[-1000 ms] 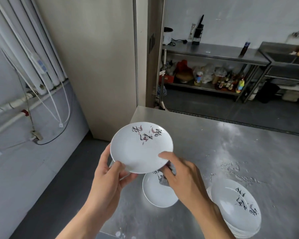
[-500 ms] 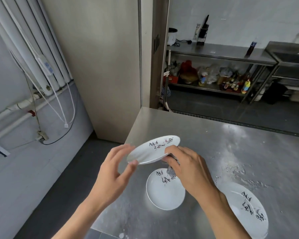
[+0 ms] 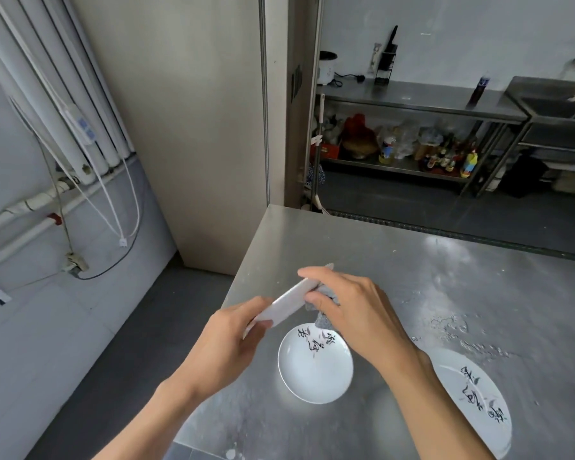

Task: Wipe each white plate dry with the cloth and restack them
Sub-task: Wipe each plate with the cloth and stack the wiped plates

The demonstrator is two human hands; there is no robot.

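Currently held edge-on over lettered white plate: tilted white ceramic plate, left hand pinching low rim, right hand fingers clamping grey cloth higher.

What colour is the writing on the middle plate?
Black brush-like strokes on the white plate, head view.

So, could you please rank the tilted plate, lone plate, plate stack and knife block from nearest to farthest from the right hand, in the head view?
1. Tilted plate: pinched by the right hand itself.
2. Lone plate: on the table, just below it.
3. Plate stack: on the table, further right.
4. Knife block: on the far counter.
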